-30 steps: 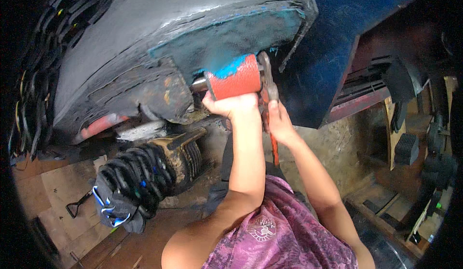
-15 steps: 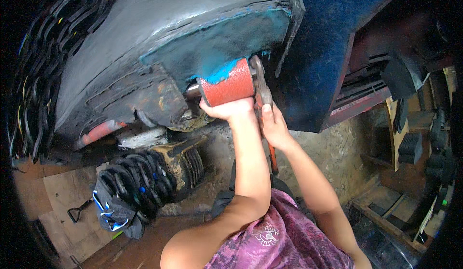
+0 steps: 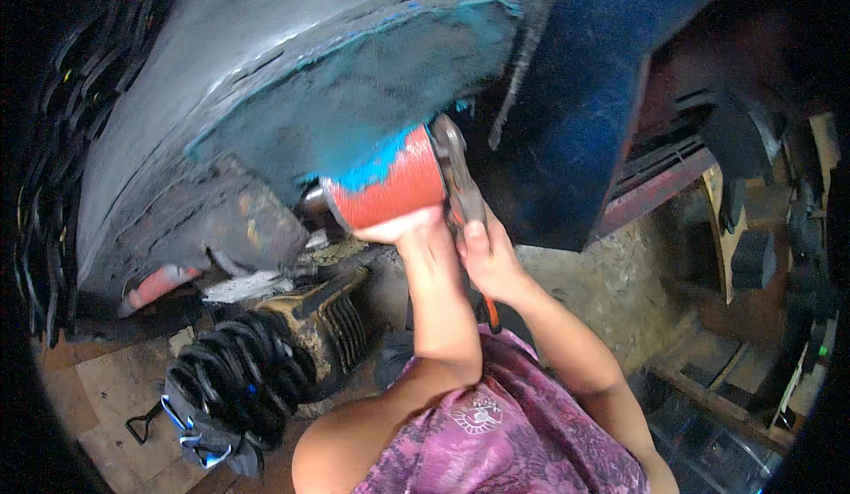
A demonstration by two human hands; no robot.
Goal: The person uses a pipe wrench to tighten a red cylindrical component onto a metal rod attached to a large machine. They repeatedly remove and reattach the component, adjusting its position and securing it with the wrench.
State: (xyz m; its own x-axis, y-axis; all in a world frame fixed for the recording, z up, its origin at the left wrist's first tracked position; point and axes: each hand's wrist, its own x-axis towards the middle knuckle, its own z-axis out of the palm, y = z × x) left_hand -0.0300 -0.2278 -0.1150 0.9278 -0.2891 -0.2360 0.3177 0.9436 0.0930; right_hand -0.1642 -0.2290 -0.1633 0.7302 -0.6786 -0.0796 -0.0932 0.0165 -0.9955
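A short red cylinder [image 3: 400, 186], smeared bright blue along its upper side, hangs under a large grey machine body with a blue-stained face [image 3: 345, 109]. My left hand [image 3: 403, 227] is cupped around its underside; most of those fingers are hidden behind it. A metal shaft end [image 3: 314, 195] sticks out at the cylinder's left. Against its right end stands a worn steel wrench [image 3: 462, 180] with an orange handle. My right hand [image 3: 487, 255] is closed around the wrench's shank, thumb on the front.
A dark blue panel [image 3: 567, 96] rises at the right of the machine. Below left lies a stack of black curved pieces [image 3: 235, 357] beside a ribbed, rusty block [image 3: 323, 326]. Another red cylinder [image 3: 159, 287] shows under the machine's left side. Wooden frames [image 3: 708, 388] stand at lower right.
The red cylinder, the wrench and both hands now appear lower and further left, as the whole view has shifted. Both hands keep their hold.
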